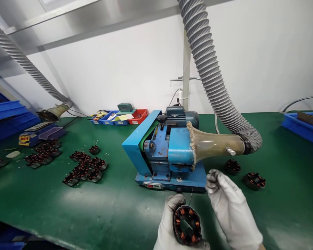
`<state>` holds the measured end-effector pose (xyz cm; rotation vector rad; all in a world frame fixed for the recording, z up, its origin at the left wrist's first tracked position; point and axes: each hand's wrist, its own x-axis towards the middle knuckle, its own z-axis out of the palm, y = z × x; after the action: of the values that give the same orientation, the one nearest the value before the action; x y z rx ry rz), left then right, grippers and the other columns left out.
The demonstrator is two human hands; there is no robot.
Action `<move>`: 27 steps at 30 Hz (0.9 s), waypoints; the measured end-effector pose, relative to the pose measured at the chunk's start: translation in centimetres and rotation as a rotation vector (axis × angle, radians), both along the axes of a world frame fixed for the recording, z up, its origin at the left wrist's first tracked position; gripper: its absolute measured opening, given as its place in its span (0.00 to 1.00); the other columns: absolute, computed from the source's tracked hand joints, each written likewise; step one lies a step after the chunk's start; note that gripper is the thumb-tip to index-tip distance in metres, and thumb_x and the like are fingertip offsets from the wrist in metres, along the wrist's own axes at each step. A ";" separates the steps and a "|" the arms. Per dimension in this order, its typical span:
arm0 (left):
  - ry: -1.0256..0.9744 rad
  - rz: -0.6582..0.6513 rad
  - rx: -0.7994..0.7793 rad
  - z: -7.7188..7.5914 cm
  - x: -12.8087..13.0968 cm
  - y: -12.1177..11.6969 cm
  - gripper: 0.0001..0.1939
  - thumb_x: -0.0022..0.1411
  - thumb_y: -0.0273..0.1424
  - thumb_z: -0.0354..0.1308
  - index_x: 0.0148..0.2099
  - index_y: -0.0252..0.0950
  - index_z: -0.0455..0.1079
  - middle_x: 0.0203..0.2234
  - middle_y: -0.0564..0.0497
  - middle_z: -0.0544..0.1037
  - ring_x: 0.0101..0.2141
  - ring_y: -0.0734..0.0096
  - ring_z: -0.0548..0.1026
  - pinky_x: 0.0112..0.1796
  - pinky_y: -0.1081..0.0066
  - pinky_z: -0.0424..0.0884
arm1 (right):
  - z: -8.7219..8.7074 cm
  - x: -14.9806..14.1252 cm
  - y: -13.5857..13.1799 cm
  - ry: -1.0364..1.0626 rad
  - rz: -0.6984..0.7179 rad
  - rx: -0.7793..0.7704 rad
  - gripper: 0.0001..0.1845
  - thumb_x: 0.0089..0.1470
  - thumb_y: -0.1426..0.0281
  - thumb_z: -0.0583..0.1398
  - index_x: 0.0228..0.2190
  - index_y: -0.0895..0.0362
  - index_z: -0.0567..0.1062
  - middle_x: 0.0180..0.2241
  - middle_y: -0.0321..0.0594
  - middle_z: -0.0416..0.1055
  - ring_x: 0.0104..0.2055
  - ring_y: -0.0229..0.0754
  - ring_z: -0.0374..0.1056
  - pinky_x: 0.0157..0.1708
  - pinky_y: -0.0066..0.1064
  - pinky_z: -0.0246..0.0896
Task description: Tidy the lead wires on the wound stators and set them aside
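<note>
My left hand [163, 227], in a white glove with dirty fingertips, grips a round motor stator [197, 225] with copper windings and an open centre. The stator is tilted so its ring faces me, and a thin wire end sticks up from its top edge. To its right, my right hand [232, 210], also gloved, is raised with thumb and fingers pinched together; whether anything small sits between them is hidden. Those fingertips are close to the front right corner of a blue belt grinding machine [181, 147], apart from the stator.
Two stators [254, 181] lie right of the machine, below a clear funnel [216, 143] on a grey hose [208, 66]. Several more stators [82, 170] are grouped on the green table [114, 211] at left. Small bins [138, 117] stand behind; a blue tray [302, 126] is at right.
</note>
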<state>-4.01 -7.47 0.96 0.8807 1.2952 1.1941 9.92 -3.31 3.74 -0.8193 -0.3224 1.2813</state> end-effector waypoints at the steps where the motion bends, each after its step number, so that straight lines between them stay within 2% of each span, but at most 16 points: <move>1: 0.035 0.020 0.069 0.2 0.4 0.5 0.37 0.23 0.15 0.66 0.42 0.41 0.72 0.42 0.51 0.75 0.41 0.59 0.74 0.42 0.70 0.71 | -0.7 -0.3 -0.1 -0.127 0.025 0.012 0.13 0.34 0.63 0.71 0.26 0.55 0.80 0.27 0.39 0.77 0.28 0.38 0.71 0.29 0.25 0.69; 3: 0.052 0.054 0.162 0.3 1.2 1.8 0.30 0.27 0.17 0.65 0.39 0.40 0.72 0.43 0.50 0.75 0.44 0.58 0.73 0.46 0.68 0.69 | -2.1 -1.3 -0.4 -0.403 0.107 0.038 0.21 0.27 0.62 0.72 0.29 0.55 0.80 0.33 0.45 0.78 0.35 0.49 0.73 0.36 0.35 0.71; 5: 0.030 0.079 0.161 -0.1 1.9 3.0 0.24 0.36 0.22 0.64 0.41 0.40 0.71 0.42 0.49 0.76 0.45 0.59 0.74 0.47 0.66 0.69 | -3.3 -2.5 -0.3 -0.650 0.145 0.042 0.27 0.21 0.65 0.72 0.31 0.56 0.80 0.37 0.48 0.78 0.40 0.56 0.72 0.41 0.40 0.69; 8: 0.041 0.102 0.101 -0.9 2.5 4.7 0.19 0.47 0.23 0.57 0.44 0.39 0.69 0.40 0.46 0.78 0.42 0.62 0.75 0.45 0.66 0.70 | -3.9 -3.6 0.8 -0.864 0.148 -0.010 0.24 0.28 0.65 0.69 0.34 0.56 0.79 0.39 0.49 0.77 0.42 0.56 0.72 0.44 0.43 0.67; 13: -0.020 0.063 0.137 -1.5 2.9 6.9 0.16 0.51 0.22 0.53 0.43 0.37 0.68 0.38 0.46 0.79 0.39 0.64 0.77 0.43 0.67 0.72 | -3.0 -3.5 3.0 -0.908 0.161 -0.030 0.19 0.37 0.61 0.64 0.34 0.55 0.78 0.37 0.49 0.77 0.41 0.55 0.72 0.44 0.45 0.66; 19: 0.034 0.054 0.152 -1.2 3.2 7.8 0.13 0.52 0.23 0.54 0.42 0.37 0.68 0.38 0.45 0.77 0.39 0.64 0.76 0.44 0.66 0.70 | -2.8 -3.3 3.5 -0.868 0.197 -0.051 0.20 0.38 0.59 0.64 0.34 0.56 0.78 0.37 0.49 0.78 0.41 0.56 0.73 0.43 0.46 0.66; 23: 0.028 0.034 0.152 -0.6 3.1 7.2 0.14 0.51 0.22 0.53 0.42 0.37 0.68 0.38 0.46 0.78 0.39 0.65 0.76 0.44 0.67 0.71 | -2.6 -3.2 3.1 -0.866 0.167 -0.053 0.19 0.37 0.60 0.65 0.34 0.56 0.78 0.36 0.49 0.78 0.40 0.56 0.73 0.43 0.45 0.67; 27: 0.115 0.006 0.071 -0.3 2.2 4.9 0.23 0.43 0.21 0.60 0.44 0.39 0.68 0.37 0.48 0.79 0.39 0.62 0.77 0.43 0.67 0.71 | -2.4 -2.4 1.0 -0.889 0.219 -0.027 0.17 0.34 0.64 0.67 0.31 0.55 0.80 0.35 0.48 0.78 0.39 0.56 0.73 0.40 0.43 0.68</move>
<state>-1.83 -2.60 0.65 1.0099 1.3550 1.2149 7.51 -2.30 1.32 -1.3807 -1.1260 1.0515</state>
